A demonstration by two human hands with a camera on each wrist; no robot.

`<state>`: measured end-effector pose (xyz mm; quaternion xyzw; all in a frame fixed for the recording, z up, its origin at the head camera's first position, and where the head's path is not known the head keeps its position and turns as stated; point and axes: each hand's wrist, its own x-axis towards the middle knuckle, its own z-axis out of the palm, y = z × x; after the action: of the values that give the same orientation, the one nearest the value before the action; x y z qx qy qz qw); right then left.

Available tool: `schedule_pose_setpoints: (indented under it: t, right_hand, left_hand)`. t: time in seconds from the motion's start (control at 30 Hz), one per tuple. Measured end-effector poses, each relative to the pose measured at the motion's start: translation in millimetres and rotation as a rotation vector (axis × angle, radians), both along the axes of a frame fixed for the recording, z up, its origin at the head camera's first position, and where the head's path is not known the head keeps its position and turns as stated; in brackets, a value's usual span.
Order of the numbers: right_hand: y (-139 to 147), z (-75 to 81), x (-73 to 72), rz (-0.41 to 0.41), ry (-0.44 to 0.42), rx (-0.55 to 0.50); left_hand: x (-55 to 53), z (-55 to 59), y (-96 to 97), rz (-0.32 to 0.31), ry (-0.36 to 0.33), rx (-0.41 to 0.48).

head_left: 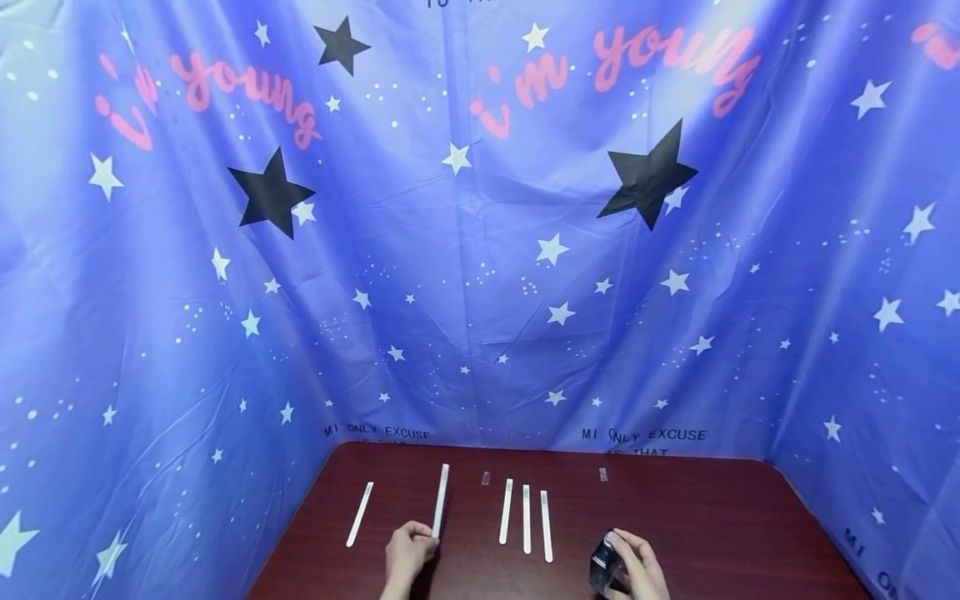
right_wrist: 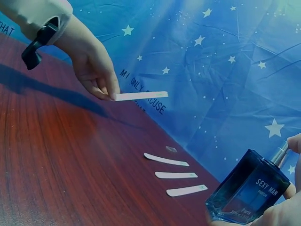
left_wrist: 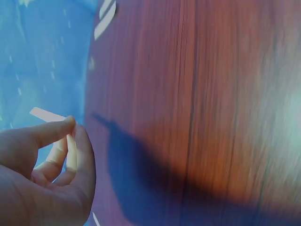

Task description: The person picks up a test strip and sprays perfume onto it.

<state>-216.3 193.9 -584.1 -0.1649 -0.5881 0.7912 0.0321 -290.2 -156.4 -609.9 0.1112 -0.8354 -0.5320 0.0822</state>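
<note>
My left hand (head_left: pixel 408 552) pinches the near end of a white perfume test strip (head_left: pixel 442 500) between thumb and fingers. In the right wrist view this strip (right_wrist: pixel 143 95) is held up off the table, nearly level. A dark blue glass perfume bottle (right_wrist: pixel 251 190), lettered "SEXY MAN", is gripped in my right hand (head_left: pixel 642 567). It leans, with a finger at its silver spray top (right_wrist: pixel 281 154). Three more test strips (head_left: pixel 527 518) lie side by side between the hands. One single strip (head_left: pixel 360 514) lies left of my left hand.
Everything lies on a dark red wood-grain table (head_left: pixel 697 517). Near its far side are two small clear pieces (head_left: pixel 486 478), one toward the middle and one toward the right. A blue star-patterned cloth (head_left: pixel 480 292) hangs behind and along both sides.
</note>
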Motion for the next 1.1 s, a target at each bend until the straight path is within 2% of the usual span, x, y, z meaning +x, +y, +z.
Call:
schedule_pose_setpoints:
  t: [0.17,0.47,0.6,0.9,1.1]
  right_hand:
    - [0.1,2.2,-1.5,0.025,0.014,-0.021]
    - [-4.2,9.9,-4.7,0.051,0.047,-0.036]
    - [-4.9,17.8,-8.6,0.044,0.058,-0.024]
    - [-6.2,27.2,-16.8,0.049,0.068,0.021]
    - [-9.1,26.1,-19.7,0.013,0.064,0.061]
  left_hand:
    - [11.2,5.0,28.1,-0.190,0.034,0.199]
    - [33.2,10.5,82.2,-0.413,-0.028,0.426]
    - [43.1,14.5,104.6,-0.470,-0.071,0.489]
    - [61.0,23.6,139.6,-0.546,-0.095,0.539]
    - [66.2,22.6,154.9,-0.618,-0.075,0.567]
